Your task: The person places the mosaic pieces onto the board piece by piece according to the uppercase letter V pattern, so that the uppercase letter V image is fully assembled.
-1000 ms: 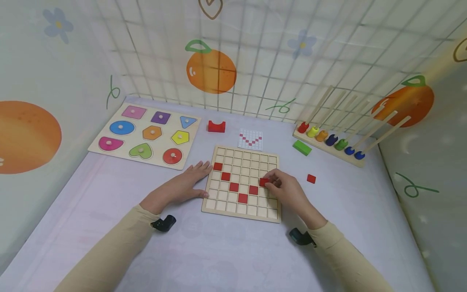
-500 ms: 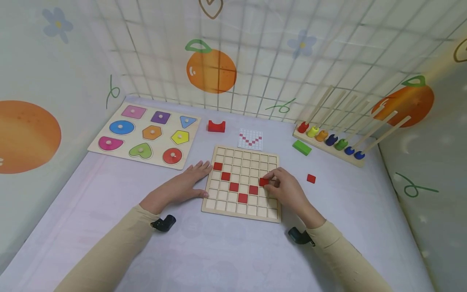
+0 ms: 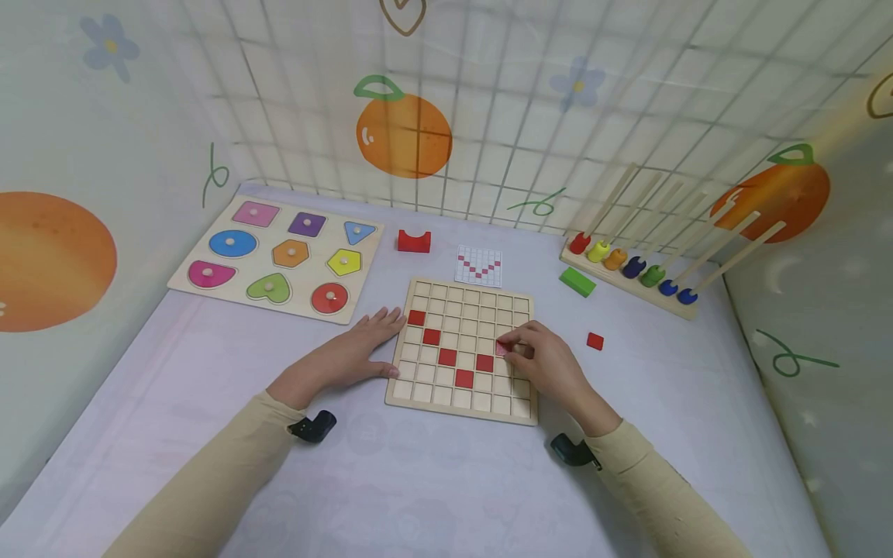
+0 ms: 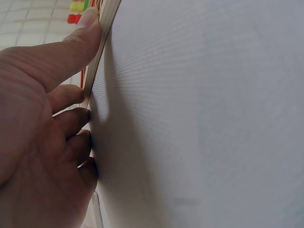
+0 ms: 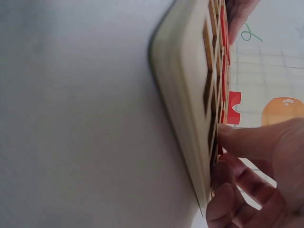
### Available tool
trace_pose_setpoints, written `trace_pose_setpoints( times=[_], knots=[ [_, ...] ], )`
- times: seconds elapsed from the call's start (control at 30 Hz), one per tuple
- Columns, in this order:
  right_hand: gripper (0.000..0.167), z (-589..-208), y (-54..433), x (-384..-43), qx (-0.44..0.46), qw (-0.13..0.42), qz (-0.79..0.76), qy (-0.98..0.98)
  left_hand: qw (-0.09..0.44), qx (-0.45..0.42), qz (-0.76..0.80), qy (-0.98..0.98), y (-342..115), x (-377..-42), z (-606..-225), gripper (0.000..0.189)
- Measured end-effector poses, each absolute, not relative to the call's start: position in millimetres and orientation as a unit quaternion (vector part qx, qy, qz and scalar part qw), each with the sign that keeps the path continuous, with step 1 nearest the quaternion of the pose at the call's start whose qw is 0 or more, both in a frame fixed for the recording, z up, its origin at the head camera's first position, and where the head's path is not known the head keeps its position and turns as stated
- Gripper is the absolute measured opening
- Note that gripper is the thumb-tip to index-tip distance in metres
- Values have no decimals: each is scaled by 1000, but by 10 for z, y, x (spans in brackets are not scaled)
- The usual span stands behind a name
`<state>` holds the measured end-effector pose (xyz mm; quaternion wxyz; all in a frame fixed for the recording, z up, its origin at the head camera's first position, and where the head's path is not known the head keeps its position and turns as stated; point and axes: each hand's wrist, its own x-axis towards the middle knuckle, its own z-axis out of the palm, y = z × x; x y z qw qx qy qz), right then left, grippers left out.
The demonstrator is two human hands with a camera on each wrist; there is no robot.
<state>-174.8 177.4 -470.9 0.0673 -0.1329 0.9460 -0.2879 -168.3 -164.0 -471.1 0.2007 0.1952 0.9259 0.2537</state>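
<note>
A wooden grid board [image 3: 460, 412] lies mid-table, with several red square tiles [image 3: 447, 357] set in a slanting line that turns upward at its right. My right hand [image 3: 547, 364] is over the board's right side, thumb and fingertips pinching another red tile [image 3: 501, 348] at a cell there; the fingers partly cover it. In the right wrist view, the thumb [image 5: 230, 137] presses close to the grid with red showing beside it. My left hand [image 3: 356, 349] rests at the board's left edge, fingers spread and thumb [image 4: 88, 33] touching the rim.
A loose red tile [image 3: 595, 342] lies right of the board. Behind it are a pattern card [image 3: 478, 266], a red notched block [image 3: 415, 242] and a green block [image 3: 577, 282]. A shape puzzle [image 3: 317, 310] stands at left, a peg rack [image 3: 628, 284] at right.
The red tile under my right fingertips has tipped and now looks paler and pinkish. My right hand has shifted very slightly left; the left hand stays still.
</note>
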Motion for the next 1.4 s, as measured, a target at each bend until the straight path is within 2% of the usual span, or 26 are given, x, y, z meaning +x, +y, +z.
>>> trace_pose_setpoints(
  times=[0.87, 1.4],
  knots=[
    [36, -4696, 1808, -1728, -113, 86, -301, 943, 205, 192, 259, 924, -1648, -1690, -4724, 93],
    [33, -4663, 2011, -1627, -90, 73, -309, 944, 205, 187, 251, 927, -1633, -1680, -4702, 93]
  ],
)
